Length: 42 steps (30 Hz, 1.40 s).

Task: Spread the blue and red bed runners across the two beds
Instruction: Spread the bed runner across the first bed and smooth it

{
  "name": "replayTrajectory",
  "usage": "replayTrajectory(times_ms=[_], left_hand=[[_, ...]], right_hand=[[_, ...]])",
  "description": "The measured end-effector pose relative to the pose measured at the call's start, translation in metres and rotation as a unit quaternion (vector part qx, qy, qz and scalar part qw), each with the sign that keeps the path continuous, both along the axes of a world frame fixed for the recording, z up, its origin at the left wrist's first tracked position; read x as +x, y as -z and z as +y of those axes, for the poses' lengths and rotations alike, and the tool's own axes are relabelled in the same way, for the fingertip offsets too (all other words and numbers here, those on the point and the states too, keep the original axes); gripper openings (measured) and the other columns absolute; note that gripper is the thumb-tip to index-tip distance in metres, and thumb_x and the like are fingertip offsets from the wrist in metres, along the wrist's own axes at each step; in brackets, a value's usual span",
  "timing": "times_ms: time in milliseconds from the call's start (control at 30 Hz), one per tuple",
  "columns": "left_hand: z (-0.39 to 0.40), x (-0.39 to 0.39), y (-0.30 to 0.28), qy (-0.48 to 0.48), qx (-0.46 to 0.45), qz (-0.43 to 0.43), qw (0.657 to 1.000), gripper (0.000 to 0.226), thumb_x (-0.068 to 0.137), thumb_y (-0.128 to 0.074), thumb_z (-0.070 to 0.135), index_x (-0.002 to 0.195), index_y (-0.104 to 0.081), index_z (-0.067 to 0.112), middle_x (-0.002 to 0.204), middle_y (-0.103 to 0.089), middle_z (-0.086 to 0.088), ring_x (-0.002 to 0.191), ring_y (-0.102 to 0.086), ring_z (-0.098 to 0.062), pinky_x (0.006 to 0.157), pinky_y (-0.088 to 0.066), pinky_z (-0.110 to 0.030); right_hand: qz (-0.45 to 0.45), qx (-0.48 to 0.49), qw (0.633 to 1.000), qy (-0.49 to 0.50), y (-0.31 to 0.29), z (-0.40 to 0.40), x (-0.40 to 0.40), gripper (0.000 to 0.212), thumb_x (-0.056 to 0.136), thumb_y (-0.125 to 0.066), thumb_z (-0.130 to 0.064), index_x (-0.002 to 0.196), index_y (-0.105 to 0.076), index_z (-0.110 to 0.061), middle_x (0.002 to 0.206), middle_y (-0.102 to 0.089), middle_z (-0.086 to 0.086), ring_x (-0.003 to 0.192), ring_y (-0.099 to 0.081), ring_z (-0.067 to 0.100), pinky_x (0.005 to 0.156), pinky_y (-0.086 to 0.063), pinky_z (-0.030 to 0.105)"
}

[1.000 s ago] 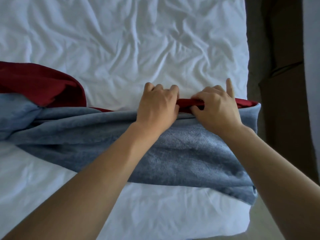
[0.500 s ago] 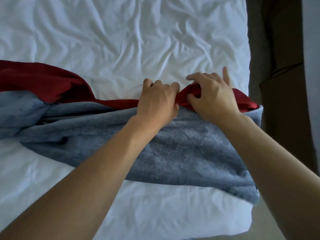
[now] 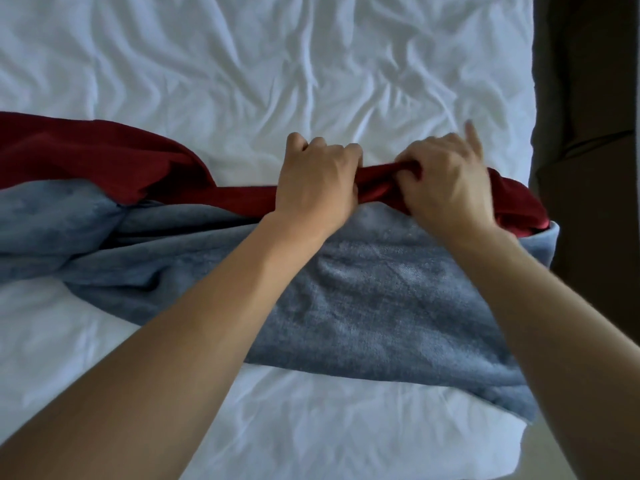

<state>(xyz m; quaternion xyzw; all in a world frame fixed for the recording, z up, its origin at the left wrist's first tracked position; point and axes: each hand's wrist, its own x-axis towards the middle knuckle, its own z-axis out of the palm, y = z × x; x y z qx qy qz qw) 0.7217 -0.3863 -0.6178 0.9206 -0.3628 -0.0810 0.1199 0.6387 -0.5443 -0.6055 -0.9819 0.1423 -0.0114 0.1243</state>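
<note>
A blue bed runner (image 3: 374,299) lies crumpled across the white bed (image 3: 242,64), reaching the bed's right edge. Along its far side lies a red bed runner (image 3: 97,161), wide at the left and bunched into a narrow strip toward the right. My left hand (image 3: 318,185) grips the bunched red strip near the middle. Just to its right, my right hand (image 3: 450,185) pinches the same red strip, with one finger sticking up. The red end (image 3: 519,209) hangs at the bed's right edge.
Wrinkled white sheet covers the bed beyond and in front of the runners. A dark gap and brown furniture (image 3: 588,202) run along the right side of the bed.
Both hands have pulled the red runner out from under the blue one's far edge, so more red shows between and beside them. The right hand has shifted slightly away from me.
</note>
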Motion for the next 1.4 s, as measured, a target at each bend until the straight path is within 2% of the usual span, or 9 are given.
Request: replayTrajectory(times_ms=[133, 300, 500, 600, 700, 933, 1033, 1200, 1400], left_hand=[[0.012, 0.016, 0.002, -0.003, 0.011, 0.0, 1.0, 0.011, 0.09, -0.061, 0.028, 0.098, -0.064, 0.021, 0.077, -0.065, 0.006, 0.08, -0.054, -0.02, 0.083, -0.027, -0.034], [0.017, 0.027, 0.0, -0.007, -0.007, -0.033, 0.999, 0.01, 0.087, -0.059, 0.024, 0.096, -0.063, 0.02, 0.081, -0.066, 0.005, 0.083, -0.056, -0.023, 0.082, -0.026, -0.035], [0.048, 0.053, 0.005, -0.016, 0.05, -0.039, 0.998, 0.009, 0.087, -0.061, 0.023, 0.094, -0.06, 0.017, 0.076, -0.062, 0.003, 0.075, -0.049, -0.021, 0.08, -0.024, -0.034], [0.046, 0.052, 0.004, -0.012, 0.048, -0.049, 0.998, 0.016, 0.084, -0.066, 0.021, 0.096, -0.057, 0.016, 0.08, -0.061, 0.002, 0.08, -0.053, -0.023, 0.083, -0.03, -0.036], [0.045, 0.052, 0.002, -0.002, 0.038, -0.053, 0.998, 0.022, 0.083, -0.068, 0.024, 0.098, -0.056, 0.014, 0.083, -0.061, 0.0, 0.084, -0.055, -0.026, 0.085, -0.032, -0.039], [0.059, 0.062, -0.003, -0.024, 0.057, -0.048, 0.997, 0.021, 0.084, -0.066, 0.021, 0.096, -0.05, 0.016, 0.08, -0.048, 0.003, 0.087, -0.052, -0.023, 0.09, -0.031, -0.039], [0.06, 0.055, -0.005, -0.028, 0.046, -0.053, 0.997, 0.022, 0.085, -0.063, 0.02, 0.104, -0.051, 0.016, 0.089, -0.054, 0.001, 0.093, -0.053, -0.025, 0.093, -0.031, -0.04], [0.084, 0.05, -0.016, -0.029, 0.028, -0.099, 0.994, 0.051, 0.08, -0.066, 0.025, 0.127, -0.049, 0.02, 0.114, -0.058, -0.002, 0.106, -0.054, -0.026, 0.1, -0.03, -0.043], [0.121, 0.005, -0.023, -0.071, 0.055, -0.078, 0.993, 0.053, 0.084, -0.065, 0.03, 0.133, -0.048, 0.022, 0.124, -0.054, 0.0, 0.117, -0.05, -0.024, 0.103, -0.029, -0.041]], right_hand=[[0.05, -0.021, 0.996, 0.064, -0.005, -0.02, -0.003, 0.018, 0.087, -0.061, -0.02, 0.097, -0.075, -0.016, 0.091, -0.074, 0.007, 0.101, -0.058, 0.033, 0.121, -0.012, 0.057], [0.009, 0.014, 0.999, -0.044, 0.003, 0.033, 0.031, 0.019, 0.088, -0.061, -0.025, 0.1, -0.073, -0.017, 0.087, -0.071, 0.003, 0.1, -0.059, 0.029, 0.123, -0.007, 0.051], [0.056, -0.038, 0.993, 0.093, 0.002, -0.006, 0.048, 0.023, 0.09, -0.058, -0.021, 0.105, -0.073, -0.014, 0.095, -0.073, 0.013, 0.107, -0.058, 0.035, 0.122, -0.009, 0.057], [0.034, -0.005, 0.999, 0.032, 0.005, 0.018, 0.061, 0.028, 0.088, -0.06, -0.029, 0.114, -0.069, -0.021, 0.106, -0.073, 0.004, 0.113, -0.057, 0.03, 0.123, -0.008, 0.054], [0.001, 0.007, 0.999, -0.034, 0.009, 0.041, 0.077, 0.022, 0.087, -0.059, -0.026, 0.103, -0.072, -0.019, 0.091, -0.073, 0.003, 0.102, -0.06, 0.028, 0.123, -0.008, 0.05], [0.031, -0.015, 0.998, 0.043, 0.004, 0.016, 0.08, 0.024, 0.088, -0.059, -0.027, 0.106, -0.073, -0.017, 0.095, -0.074, 0.008, 0.101, -0.062, 0.032, 0.122, -0.014, 0.055], [0.013, -0.012, 1.0, -0.023, 0.009, 0.032, 0.084, 0.02, 0.087, -0.06, -0.023, 0.099, -0.072, -0.014, 0.088, -0.072, 0.007, 0.094, -0.062, 0.031, 0.122, -0.014, 0.054], [0.036, -0.062, 0.986, 0.152, 0.001, -0.005, 0.085, 0.031, 0.089, -0.054, -0.019, 0.116, -0.068, -0.015, 0.105, -0.071, 0.015, 0.115, -0.053, 0.039, 0.121, -0.004, 0.06], [-0.04, -0.036, 0.997, 0.052, -0.019, 0.052, 0.051, 0.048, 0.087, -0.063, -0.025, 0.133, -0.057, -0.017, 0.124, -0.064, 0.009, 0.123, -0.052, 0.032, 0.123, -0.008, 0.056]])
